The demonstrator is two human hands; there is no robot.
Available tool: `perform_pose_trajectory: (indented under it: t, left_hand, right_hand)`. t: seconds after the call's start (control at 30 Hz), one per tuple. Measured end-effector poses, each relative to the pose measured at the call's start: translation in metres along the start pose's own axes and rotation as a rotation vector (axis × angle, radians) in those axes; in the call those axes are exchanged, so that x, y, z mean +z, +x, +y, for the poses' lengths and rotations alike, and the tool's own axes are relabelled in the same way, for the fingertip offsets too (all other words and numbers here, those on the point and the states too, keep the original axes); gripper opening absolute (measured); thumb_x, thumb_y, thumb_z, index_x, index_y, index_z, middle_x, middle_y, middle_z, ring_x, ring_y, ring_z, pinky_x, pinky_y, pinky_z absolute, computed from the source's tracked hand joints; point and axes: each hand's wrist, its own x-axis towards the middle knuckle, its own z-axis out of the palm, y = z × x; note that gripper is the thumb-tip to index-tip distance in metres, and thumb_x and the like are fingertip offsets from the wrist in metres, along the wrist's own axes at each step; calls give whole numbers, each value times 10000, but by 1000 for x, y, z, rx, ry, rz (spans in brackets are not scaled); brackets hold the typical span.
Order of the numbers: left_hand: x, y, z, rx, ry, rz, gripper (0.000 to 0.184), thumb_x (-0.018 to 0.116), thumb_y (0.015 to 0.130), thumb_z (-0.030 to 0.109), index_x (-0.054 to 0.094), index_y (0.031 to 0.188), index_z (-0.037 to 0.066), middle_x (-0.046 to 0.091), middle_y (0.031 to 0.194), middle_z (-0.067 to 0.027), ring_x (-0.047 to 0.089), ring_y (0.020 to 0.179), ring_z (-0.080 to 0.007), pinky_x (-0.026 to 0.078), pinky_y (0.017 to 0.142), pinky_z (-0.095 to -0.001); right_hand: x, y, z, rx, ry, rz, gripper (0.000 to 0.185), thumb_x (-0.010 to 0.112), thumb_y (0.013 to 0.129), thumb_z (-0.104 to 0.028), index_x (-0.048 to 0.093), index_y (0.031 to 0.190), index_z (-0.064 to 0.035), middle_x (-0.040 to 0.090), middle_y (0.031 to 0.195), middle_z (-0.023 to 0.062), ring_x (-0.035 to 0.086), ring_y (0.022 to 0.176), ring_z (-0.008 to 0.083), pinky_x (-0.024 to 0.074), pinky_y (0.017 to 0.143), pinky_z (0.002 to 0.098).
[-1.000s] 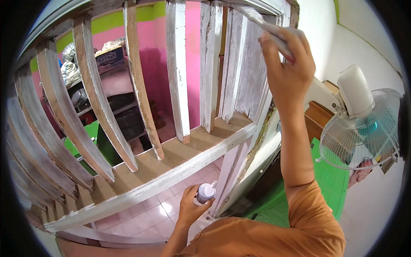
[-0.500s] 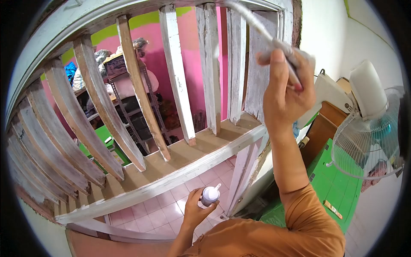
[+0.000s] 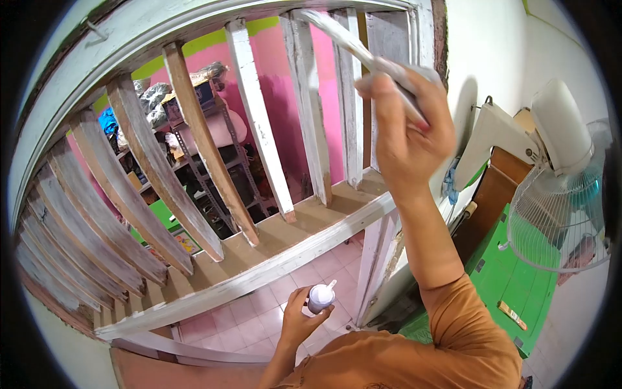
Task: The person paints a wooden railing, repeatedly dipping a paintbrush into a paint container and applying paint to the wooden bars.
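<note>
A long, white-smeared paintbrush [image 3: 350,44] is held in my right hand [image 3: 414,123], raised at the upper right. Its tip lies over the top of a whitish wooden slat [image 3: 307,104]; whether they touch I cannot tell. Low in the middle, my left hand [image 3: 299,321] is closed around a small cup of white paint [image 3: 321,297], with a white stick or spoon standing in it. Left of my right hand, one slat [image 3: 259,123] is bright white, while another [image 3: 206,146] shows brown wood along its face.
The slats stand on a brown-topped ledge [image 3: 304,220] with a white front edge. At the right are a wall fan [image 3: 560,214] and a green surface [image 3: 512,266] bearing another brush [image 3: 512,316]. Shelves with bags [image 3: 214,162] show behind the slats.
The view has shifted. My right hand has moved left with the brush, whose tip now lies over a slat further left. My left hand keeps hold of the cup.
</note>
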Motion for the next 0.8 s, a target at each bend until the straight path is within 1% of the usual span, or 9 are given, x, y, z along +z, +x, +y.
perform_pose_trajectory:
  t: [0.1,0.2,0.27,0.33,0.43,0.5,0.67,0.73,0.8]
  left_hand:
    - [1,2,-1,4,13,-15,561,917,755,252,700,1221,25,692,1159,-126,663,1057,-274,563,838,-372]
    - [4,2,-3,-5,7,-11,567,918,753,252,698,1224,26,692,1163,-127,663,1059,-276,563,835,-373]
    - [6,2,-3,-7,14,3,570,919,752,251,697,1226,27,692,1164,-128,662,1061,-277,562,835,-374]
    - [6,4,-2,3,22,-26,581,920,749,245,693,1235,22,689,1167,-132,661,1060,-277,560,832,-374]
    - [6,6,1,-24,20,-46,585,920,748,236,690,1238,14,686,1168,-134,661,1057,-278,559,829,-374]
    - [7,5,-3,-13,23,-47,584,920,747,232,691,1238,15,685,1169,-135,661,1057,-279,559,828,-375]
    - [5,7,5,-26,15,-34,563,918,749,216,699,1229,21,683,1167,-135,659,1056,-277,556,831,-370]
    - [4,6,5,9,5,-38,546,918,749,205,705,1218,23,684,1164,-135,660,1047,-268,553,835,-365]
    - [3,5,6,-6,-6,-30,540,915,757,200,703,1221,22,682,1171,-142,665,1058,-268,546,879,-372]
  right_hand:
    - [4,18,15,-156,-109,21,177,675,1030,-88,705,1116,64,746,902,115,686,767,114,512,690,240]
    - [-2,10,20,-67,-1,214,170,674,1031,-92,715,1100,58,745,887,109,662,739,101,485,686,230]
    - [-8,5,11,33,5,157,159,678,1024,-72,702,1108,61,747,881,114,683,758,118,522,723,248]
    - [-4,4,10,-87,-72,-16,151,684,1017,-53,697,1119,57,744,897,115,690,770,121,536,728,242]
    - [6,17,28,-82,-36,78,138,735,957,-58,728,1067,26,703,877,96,660,743,146,507,669,254]
    - [-6,21,27,-102,-139,118,136,687,1013,-44,710,1103,56,715,949,98,726,810,142,540,685,217]
    - [-11,4,22,-66,-97,133,126,709,995,-39,734,1099,27,699,962,85,693,793,125,533,704,226]
    - [1,9,7,-146,-152,137,146,763,887,-15,751,1032,-2,651,888,97,609,717,189,484,640,297]
    - [14,15,-1,-209,-134,122,199,769,862,2,743,1060,-5,649,913,111,611,710,228,496,633,315]
